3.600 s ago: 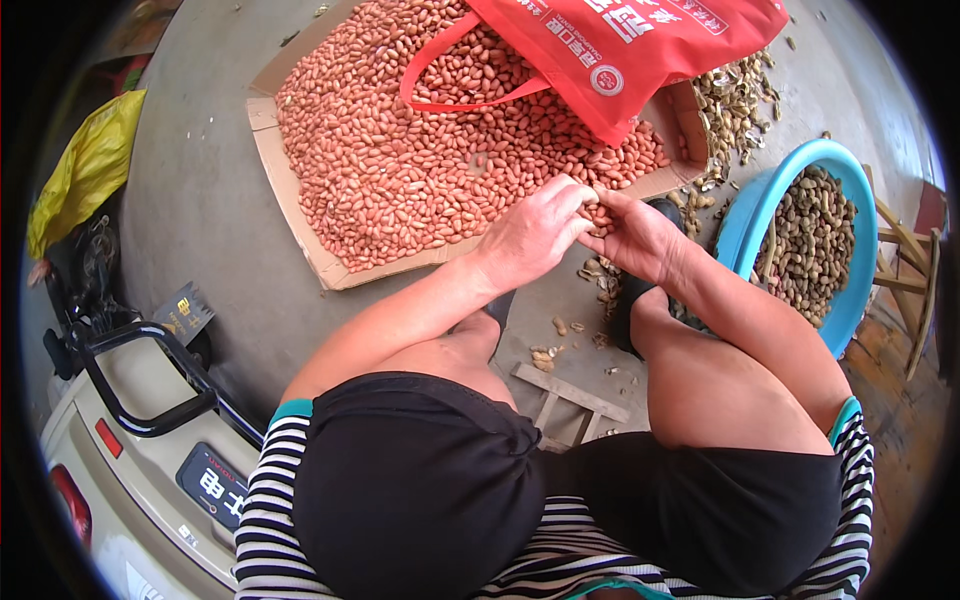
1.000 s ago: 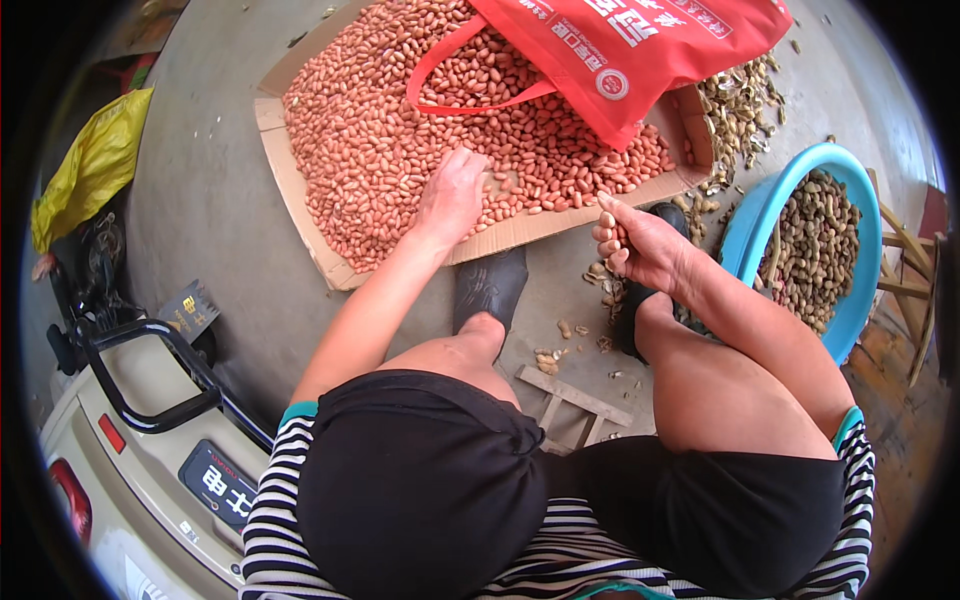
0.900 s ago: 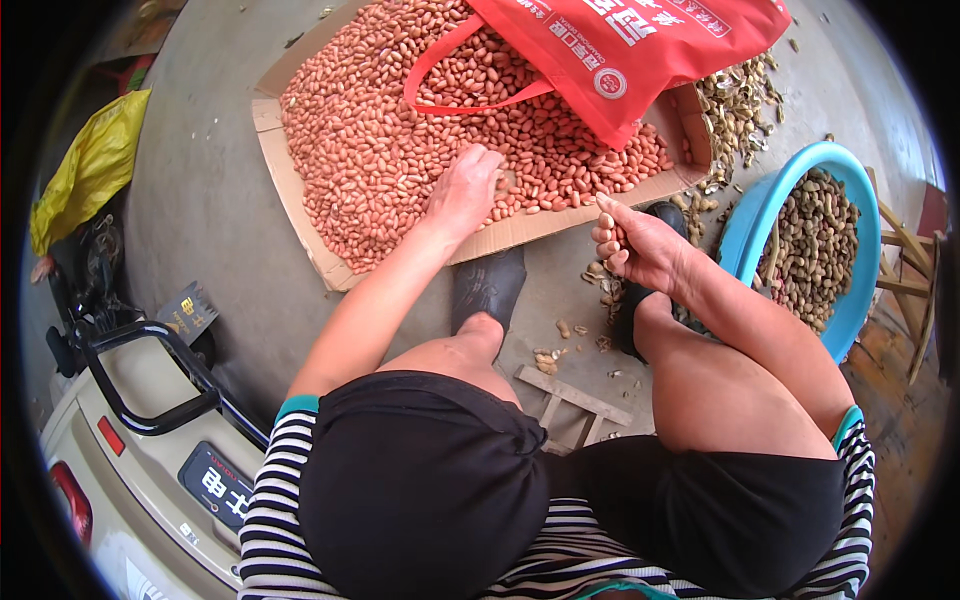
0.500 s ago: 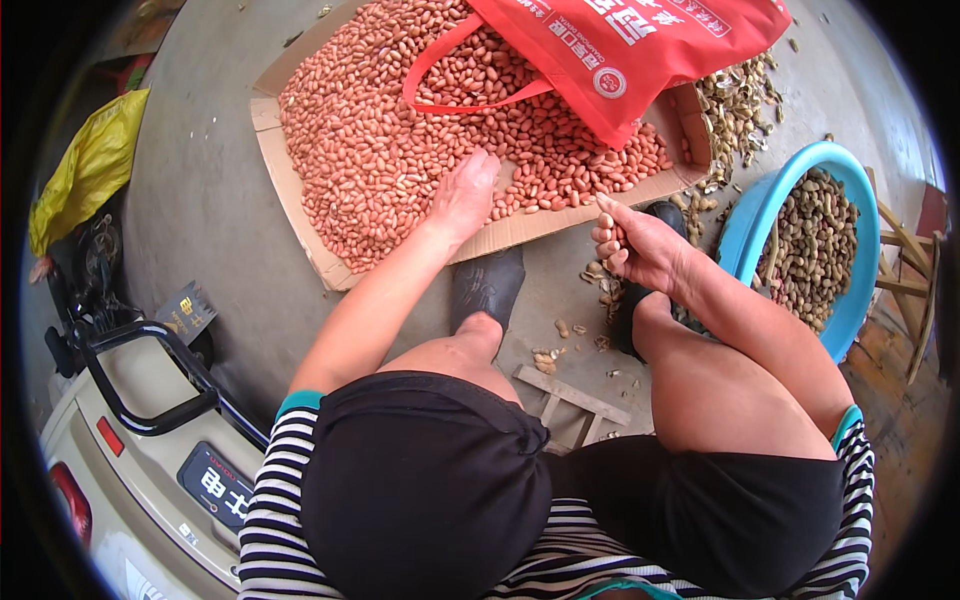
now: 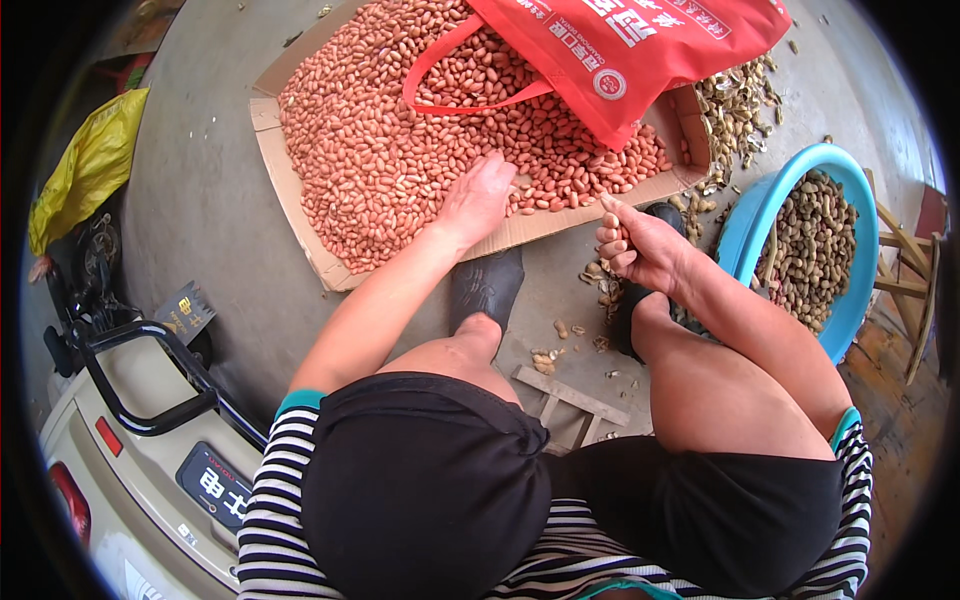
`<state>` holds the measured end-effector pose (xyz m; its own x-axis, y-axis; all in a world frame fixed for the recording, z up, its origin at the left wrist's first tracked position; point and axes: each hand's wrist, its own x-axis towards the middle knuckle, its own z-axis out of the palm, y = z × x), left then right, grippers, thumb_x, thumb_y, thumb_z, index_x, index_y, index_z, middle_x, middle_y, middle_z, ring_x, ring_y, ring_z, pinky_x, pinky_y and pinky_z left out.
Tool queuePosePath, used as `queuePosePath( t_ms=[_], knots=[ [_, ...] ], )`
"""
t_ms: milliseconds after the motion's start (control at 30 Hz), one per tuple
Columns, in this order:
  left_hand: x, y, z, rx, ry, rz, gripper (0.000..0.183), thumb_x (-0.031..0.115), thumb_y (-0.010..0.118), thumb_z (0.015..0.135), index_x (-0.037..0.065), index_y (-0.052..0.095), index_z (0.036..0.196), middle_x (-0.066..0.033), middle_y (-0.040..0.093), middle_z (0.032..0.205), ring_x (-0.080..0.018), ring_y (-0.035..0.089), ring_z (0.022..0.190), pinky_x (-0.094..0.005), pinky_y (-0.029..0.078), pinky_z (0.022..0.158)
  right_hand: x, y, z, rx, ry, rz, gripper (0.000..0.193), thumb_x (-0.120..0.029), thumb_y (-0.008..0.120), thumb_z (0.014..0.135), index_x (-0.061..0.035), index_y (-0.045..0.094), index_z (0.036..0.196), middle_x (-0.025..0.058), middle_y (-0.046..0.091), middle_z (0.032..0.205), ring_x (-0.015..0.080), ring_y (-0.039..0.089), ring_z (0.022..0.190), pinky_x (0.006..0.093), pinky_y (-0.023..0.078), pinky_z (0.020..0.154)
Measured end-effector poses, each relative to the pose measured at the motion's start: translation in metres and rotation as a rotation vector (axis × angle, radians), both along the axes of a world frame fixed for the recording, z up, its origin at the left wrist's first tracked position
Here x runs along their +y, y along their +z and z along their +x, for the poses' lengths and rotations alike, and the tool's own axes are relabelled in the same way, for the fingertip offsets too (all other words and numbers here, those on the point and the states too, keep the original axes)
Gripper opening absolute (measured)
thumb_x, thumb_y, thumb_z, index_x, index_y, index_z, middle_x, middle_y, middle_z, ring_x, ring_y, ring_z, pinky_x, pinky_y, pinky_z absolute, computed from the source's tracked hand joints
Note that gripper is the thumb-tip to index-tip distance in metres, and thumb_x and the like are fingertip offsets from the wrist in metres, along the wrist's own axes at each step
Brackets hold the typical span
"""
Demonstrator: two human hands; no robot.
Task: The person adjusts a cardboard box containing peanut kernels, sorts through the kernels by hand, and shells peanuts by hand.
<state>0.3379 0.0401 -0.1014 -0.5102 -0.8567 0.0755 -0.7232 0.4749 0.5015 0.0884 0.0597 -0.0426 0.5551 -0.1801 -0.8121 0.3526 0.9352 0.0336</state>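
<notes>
A broad heap of shelled pink-red peanut kernels [image 5: 370,130] fills a shallow cardboard box [image 5: 535,228]. Over the heap's near edge lies my left hand [image 5: 478,203], palm down, its fingers stretched forward onto the kernels; the fingertips are partly hidden. My right hand [image 5: 645,243] is curled closed just off the box's front rim, to the right. A little of the reddish kernels shows between its fingers; how many it holds is hidden. The handle loop of a red tote bag [image 5: 625,75] rests on the kernels.
At right stands a blue basin [image 5: 752,215] of unshelled peanuts [image 5: 815,250], near a wooden stool or frame [image 5: 905,270]. Empty shells [image 5: 740,110] litter the floor. A small wooden piece [image 5: 570,400] lies between my feet. A pale scooter [image 5: 130,420] stands at left, near a yellow bag [image 5: 90,165].
My left hand has shifted a little to the right along the near edge of the kernels. My right hand stays almost in place, still closed.
</notes>
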Motion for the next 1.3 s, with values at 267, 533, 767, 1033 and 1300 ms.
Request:
queuePosePath(
  t_ms=[267, 533, 767, 1033, 1300],
  knots=[
    [0.007, -0.002, 0.005, 0.098, 0.095, 0.119, 0.009, 0.008, 0.054, 0.08, 0.003, 0.055, 0.088, -0.0144, 0.051, 0.086, -0.0333, 0.054, 0.08, -0.0407, 0.046, 0.07, -0.021, 0.018, -0.037, -0.118, -0.236, -0.048, 0.034, -0.036, 0.048, 0.092, -0.0167, 0.039, 0.066, -0.006, 0.034, 0.059, 0.0024, 0.026, 0.045, 0.0145, 0.016, 0.034],
    [0.009, 0.015, 0.016, 0.016, 0.164, 0.239, 0.009, 0.006, 0.054, 0.081, 0.002, 0.054, 0.089, -0.0156, 0.052, 0.087, -0.0342, 0.054, 0.081, -0.0397, 0.045, 0.069, -0.027, 0.067, -0.104, -0.11, -0.522, -0.32, 0.039, -0.031, 0.046, 0.094, -0.0169, 0.034, 0.06, -0.0078, 0.026, 0.055, 0.0018, 0.022, 0.044, 0.0146, 0.016, 0.033],
    [0.008, 0.012, 0.009, 0.066, 0.135, 0.22, 0.012, 0.006, 0.055, 0.08, 0.001, 0.055, 0.092, -0.0159, 0.052, 0.09, -0.034, 0.054, 0.084, -0.0393, 0.045, 0.072, 0.027, 0.047, -0.213, 0.293, -0.761, -0.221, 0.038, -0.031, 0.043, 0.095, -0.0144, 0.037, 0.061, -0.0054, 0.026, 0.058, 0.0038, 0.025, 0.047, 0.0166, 0.017, 0.034],
    [0.012, 0.013, 0.021, 0.023, 0.112, 0.24, 0.013, 0.006, 0.053, 0.083, 0.003, 0.056, 0.095, -0.016, 0.052, 0.089, -0.034, 0.054, 0.083, -0.0389, 0.044, 0.071, 0.105, -0.017, -0.246, 0.414, -0.78, -0.091, 0.031, -0.031, 0.047, 0.093, -0.0096, 0.046, 0.07, -0.0008, 0.044, 0.061, 0.0083, 0.04, 0.049, 0.0167, 0.034, 0.039],
    [0.01, 0.019, 0.007, 0.038, 0.076, 0.285, 0.009, 0.003, 0.052, 0.082, 0.001, 0.052, 0.091, -0.0165, 0.051, 0.089, -0.0348, 0.052, 0.083, -0.0396, 0.043, 0.072, 0.138, -0.008, -0.25, 0.866, -0.398, -0.118, 0.031, -0.03, 0.043, 0.094, -0.0037, 0.059, 0.093, 0.0052, 0.061, 0.082, 0.0155, 0.058, 0.073, 0.0301, 0.05, 0.071]
  ],
)
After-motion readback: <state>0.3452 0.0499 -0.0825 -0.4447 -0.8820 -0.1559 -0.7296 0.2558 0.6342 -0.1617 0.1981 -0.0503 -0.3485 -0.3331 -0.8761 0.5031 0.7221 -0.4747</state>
